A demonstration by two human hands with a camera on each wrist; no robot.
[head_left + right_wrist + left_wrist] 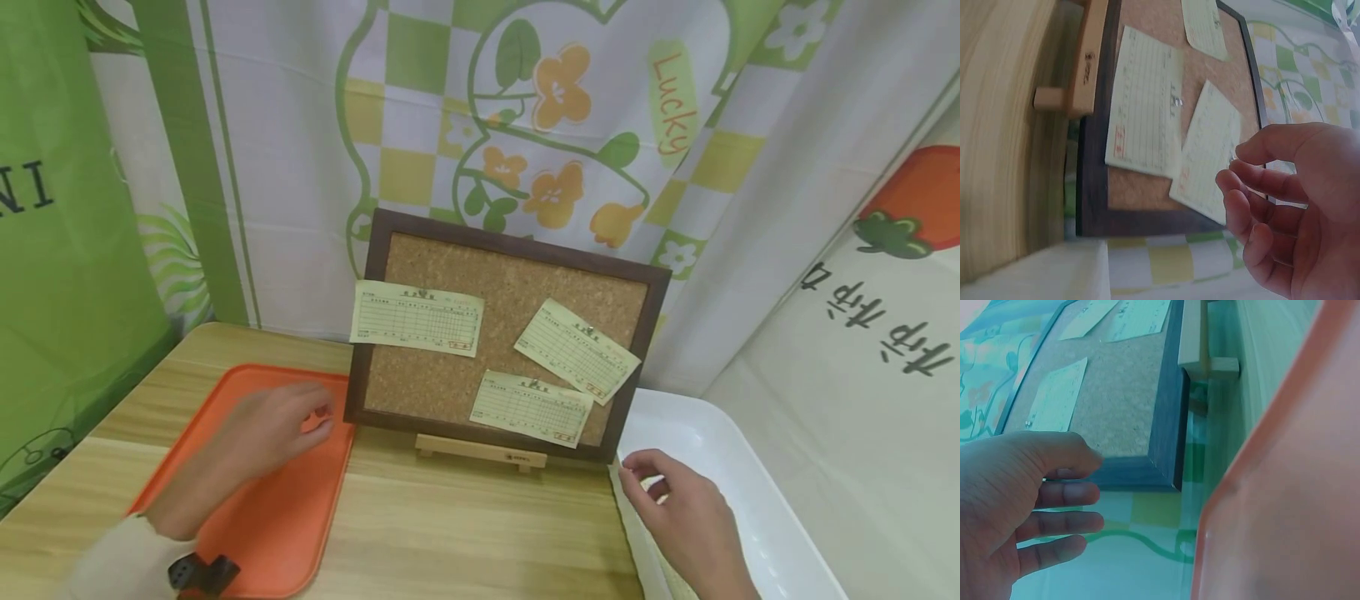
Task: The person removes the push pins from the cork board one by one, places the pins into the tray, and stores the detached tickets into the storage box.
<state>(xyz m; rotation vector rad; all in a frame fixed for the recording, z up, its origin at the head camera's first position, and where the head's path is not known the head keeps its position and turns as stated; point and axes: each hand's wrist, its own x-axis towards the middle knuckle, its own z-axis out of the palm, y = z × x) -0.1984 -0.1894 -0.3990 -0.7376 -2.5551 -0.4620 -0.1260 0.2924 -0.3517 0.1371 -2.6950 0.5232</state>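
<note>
Your left hand (262,425) hovers over the orange tray (288,521), fingers loosely bent and apart, nothing held. Your right hand (693,508) is over the white tub (738,467), near the board's lower right corner, fingers half curled, thumb near index, no item visible in it. Between them, the corkboard (457,258) leans on a wooden stand (480,452) on the worktop (465,525). Three slips are pinned on: left slip (416,321) overhanging the frame, right slip (573,350) tilted, lower slip (528,412) meeting its corner. Patterned curtain (292,150) behind.

The corkboard (497,308) stands between tray (277,525), left, and basin (750,492), right.
</note>
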